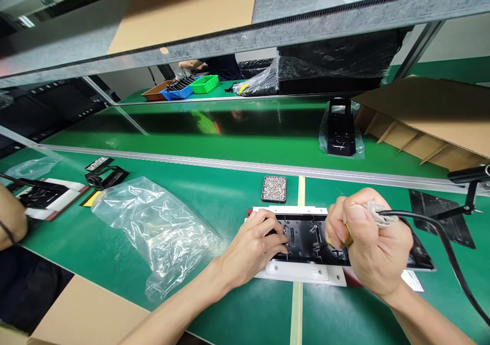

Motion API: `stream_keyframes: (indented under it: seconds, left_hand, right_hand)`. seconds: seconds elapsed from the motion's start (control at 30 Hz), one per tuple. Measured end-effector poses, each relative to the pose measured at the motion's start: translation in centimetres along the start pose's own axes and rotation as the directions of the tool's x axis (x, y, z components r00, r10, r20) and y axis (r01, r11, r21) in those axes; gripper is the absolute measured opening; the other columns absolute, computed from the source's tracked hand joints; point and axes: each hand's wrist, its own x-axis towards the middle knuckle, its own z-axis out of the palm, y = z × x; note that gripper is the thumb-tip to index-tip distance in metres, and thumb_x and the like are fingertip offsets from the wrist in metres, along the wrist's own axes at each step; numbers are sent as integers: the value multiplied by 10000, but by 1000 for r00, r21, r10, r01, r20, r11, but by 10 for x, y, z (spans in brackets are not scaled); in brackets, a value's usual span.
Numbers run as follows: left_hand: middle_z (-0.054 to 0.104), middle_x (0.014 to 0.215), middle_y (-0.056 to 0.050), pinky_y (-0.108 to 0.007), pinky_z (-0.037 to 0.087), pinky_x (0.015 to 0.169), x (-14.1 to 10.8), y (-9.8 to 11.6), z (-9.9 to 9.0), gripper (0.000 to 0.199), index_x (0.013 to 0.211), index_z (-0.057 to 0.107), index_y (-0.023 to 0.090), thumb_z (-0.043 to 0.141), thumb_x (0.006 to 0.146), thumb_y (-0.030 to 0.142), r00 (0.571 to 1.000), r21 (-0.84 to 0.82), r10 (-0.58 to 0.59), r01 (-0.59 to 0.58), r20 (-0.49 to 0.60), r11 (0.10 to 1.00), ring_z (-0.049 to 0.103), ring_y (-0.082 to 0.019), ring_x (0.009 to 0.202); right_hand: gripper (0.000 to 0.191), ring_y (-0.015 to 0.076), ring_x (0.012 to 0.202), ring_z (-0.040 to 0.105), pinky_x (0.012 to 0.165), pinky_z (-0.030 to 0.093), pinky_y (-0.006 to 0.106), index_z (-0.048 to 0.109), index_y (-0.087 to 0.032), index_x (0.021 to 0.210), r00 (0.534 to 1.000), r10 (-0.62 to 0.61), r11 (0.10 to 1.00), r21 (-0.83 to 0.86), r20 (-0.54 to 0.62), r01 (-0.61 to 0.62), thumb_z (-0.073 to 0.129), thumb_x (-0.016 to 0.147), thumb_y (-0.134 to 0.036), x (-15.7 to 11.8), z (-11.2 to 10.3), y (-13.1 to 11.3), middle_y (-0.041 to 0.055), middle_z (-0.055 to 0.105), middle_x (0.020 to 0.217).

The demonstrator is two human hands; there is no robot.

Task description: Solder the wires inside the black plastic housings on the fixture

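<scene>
A black plastic housing point(302, 235) with posts and small metal parts lies in a white fixture point(302, 271) on the green workbench. My left hand point(254, 248) rests on the housing's left end, fingers spread and bent over it. Over the right half, my right hand point(373, 243) is closed round a corded tool point(377, 213) with a whitish wrap at its top. A black cable runs from the tool to the right. The tool's lower end is mostly hidden by my fingers. Behind the fixture sits a square black tray of small metal parts point(274, 189).
A clear plastic bag point(161, 232) lies left of my left hand. Beyond the metal rail point(229, 162), a black part point(341, 128) rests on plastic near cardboard dividers point(429, 110). A shelf edge point(214, 41) crosses above. Another person's arm point(11, 217) shows at far left, beside a second fixture point(57, 199).
</scene>
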Motion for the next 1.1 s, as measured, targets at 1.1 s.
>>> stream_keyframes:
  seconds: [1.1]
  left_hand:
    - [709,1017,-51,-423,473,938,35,-92,21,164,1076,759,237,608,1016,261,965,35,-233,238,-124,971,543,-237,1013]
  right_hand:
    - [213,102,501,459,444,392,236,487,-212,818,999,38,991,131,35,-42,499,1022,-273,-5,-15,19,-33,448,605]
